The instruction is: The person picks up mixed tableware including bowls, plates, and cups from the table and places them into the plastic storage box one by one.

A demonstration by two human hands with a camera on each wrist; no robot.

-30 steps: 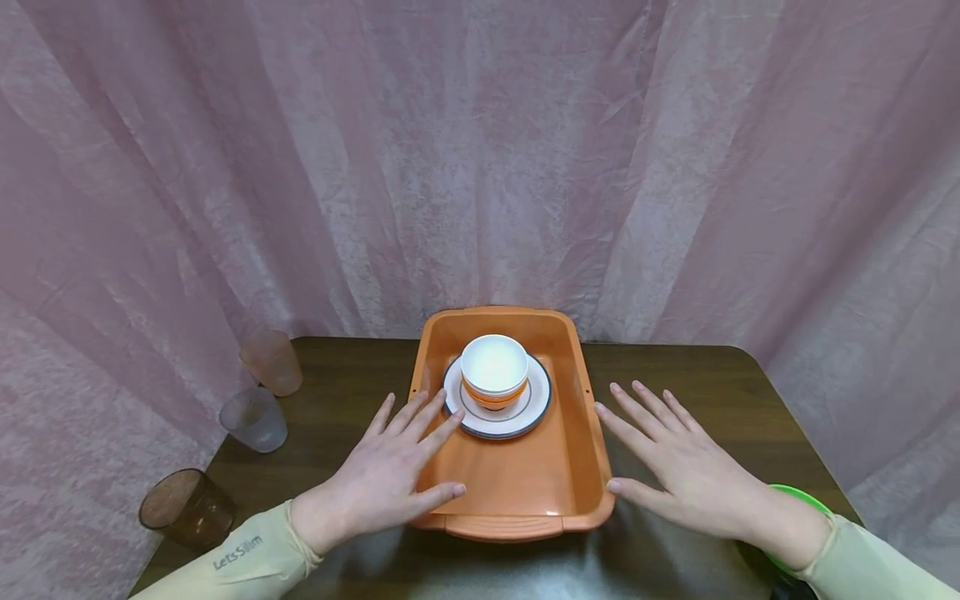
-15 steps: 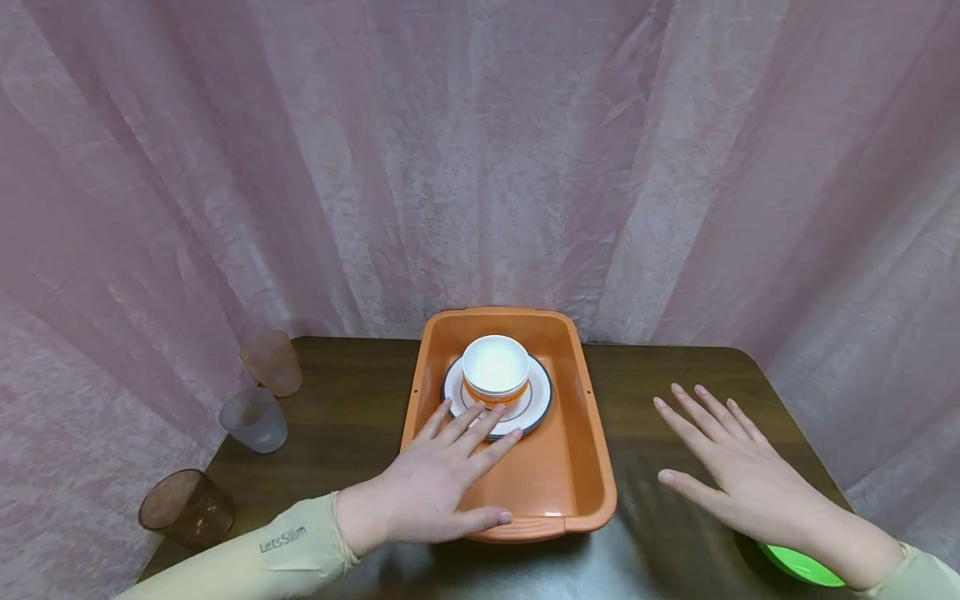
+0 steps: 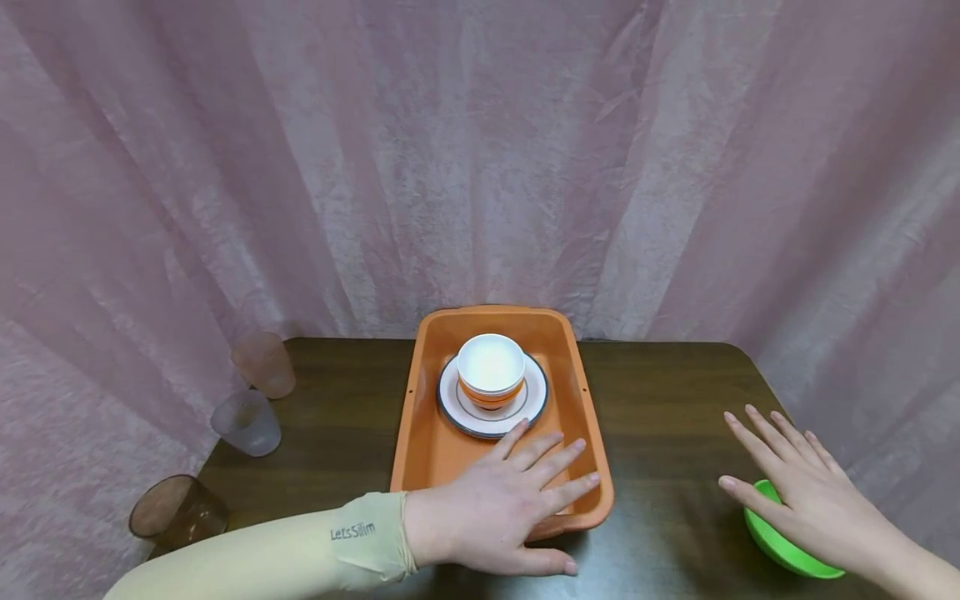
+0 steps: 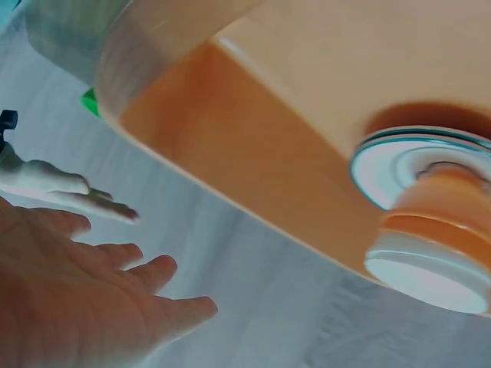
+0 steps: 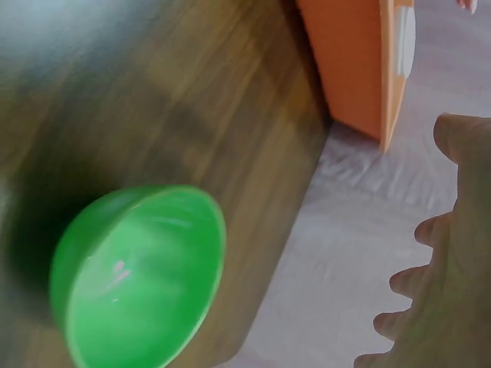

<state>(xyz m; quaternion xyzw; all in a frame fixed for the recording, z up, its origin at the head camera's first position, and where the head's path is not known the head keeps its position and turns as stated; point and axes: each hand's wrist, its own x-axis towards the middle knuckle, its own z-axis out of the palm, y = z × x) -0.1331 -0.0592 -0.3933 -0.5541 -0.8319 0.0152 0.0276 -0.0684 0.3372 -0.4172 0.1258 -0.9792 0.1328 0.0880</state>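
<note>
In the head view my left hand (image 3: 502, 508), fingers spread, hovers above the near part of an orange basin (image 3: 595, 433) and holds nothing. My right hand (image 3: 813, 496) hangs with straight fingers above a green bowl (image 3: 787, 546) at the table's right side, partly covering it. The right wrist view shows that green bowl (image 5: 146, 276) apart from the hand. Inside the basin lie stacked white plates with a dark rim (image 3: 536, 396). On them stands a stack of bowls, a white bowl (image 3: 491, 362) on top and orange ones (image 3: 491, 398) below.
Along the left side of the brown table (image 3: 337, 417) stand a pinkish tumbler (image 3: 265, 365), a frosted clear tumbler (image 3: 249, 423) and a brown tumbler (image 3: 180, 512). A pink curtain (image 3: 480, 167) hangs right behind the table.
My left hand has moved right, from the basin's left side across its near part. My right hand has moved right, away from the basin to over the green bowl.
</note>
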